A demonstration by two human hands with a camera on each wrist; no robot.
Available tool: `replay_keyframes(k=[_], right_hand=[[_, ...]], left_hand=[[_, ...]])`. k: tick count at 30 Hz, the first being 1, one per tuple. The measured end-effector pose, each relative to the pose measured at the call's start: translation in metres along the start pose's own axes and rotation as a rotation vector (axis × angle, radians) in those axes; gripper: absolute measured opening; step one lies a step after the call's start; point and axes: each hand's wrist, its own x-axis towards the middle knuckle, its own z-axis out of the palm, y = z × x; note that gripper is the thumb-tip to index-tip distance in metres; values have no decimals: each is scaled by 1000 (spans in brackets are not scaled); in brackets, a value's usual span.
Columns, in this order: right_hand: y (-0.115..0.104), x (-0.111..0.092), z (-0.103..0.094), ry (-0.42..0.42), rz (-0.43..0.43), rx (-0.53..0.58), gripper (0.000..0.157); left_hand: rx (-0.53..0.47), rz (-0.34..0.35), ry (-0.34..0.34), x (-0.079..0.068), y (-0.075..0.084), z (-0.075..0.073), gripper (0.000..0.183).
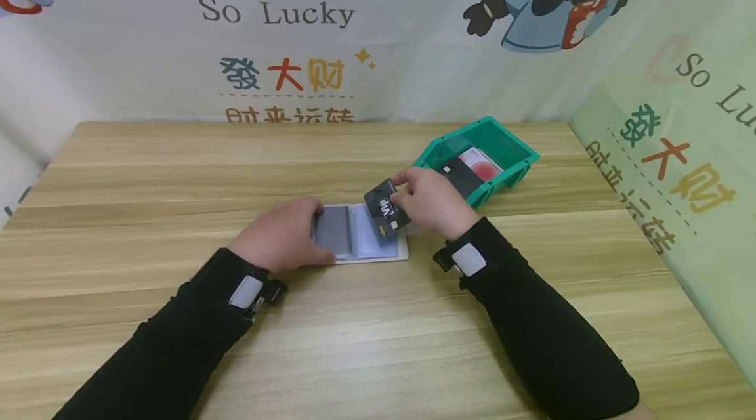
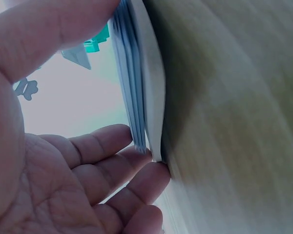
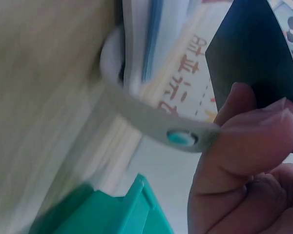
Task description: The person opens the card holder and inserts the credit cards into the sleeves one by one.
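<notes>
On the bench (image 1: 354, 354), as seen in the head view with twelve o'clock at the far edge, an open card holder (image 1: 371, 247) lies with its clear sleeves facing up. From nine o'clock, the left hand (image 1: 280, 236) grips its left side, fingers at the far edge and thumb at the near one. The right hand (image 1: 437, 203), at two o'clock of the holder, pinches a black VIP card (image 1: 386, 208) between thumb and fingers, tilted over the right-hand page; whether the card touches the sleeve, I cannot tell. A pale strap with a snap (image 3: 151, 122) curves out from the holder toward the right hand. Further out at two o'clock, a green bin (image 1: 499, 140) holds a black card (image 1: 461, 177) and a white one with a red disc (image 1: 481, 164).
</notes>
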Motion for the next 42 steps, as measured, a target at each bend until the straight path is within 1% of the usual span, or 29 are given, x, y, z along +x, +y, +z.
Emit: replay_keyframes(k=[3,9,13,16,23,32,35,42], right_hand=[[-4,-1,6,-16,11,3,29],[-10,-2,16,-51,-3,-33,29],[-11,-2,22,-64,12,-29,28],[-12,-1,25,-65,17,-47,29],[-13,-1,28,-42,6,-133,30],[-14,-2,28,-35,-25,-265,31],[-17,-3,30,-36,-27,-281,32],[-21,-7,30,-52,3,-293,33]], left_hand=[[2,-3,1,0,0,-1,76],[7,-5,9,0,1,-2,77],[13,3,13,0,4,-2,76],[17,9,15,0,5,-2,75],[19,0,8,1,5,-1,76],[22,3,12,1,6,0,75],[29,3,16,2,6,0,74],[35,11,21,2,5,1,73]])
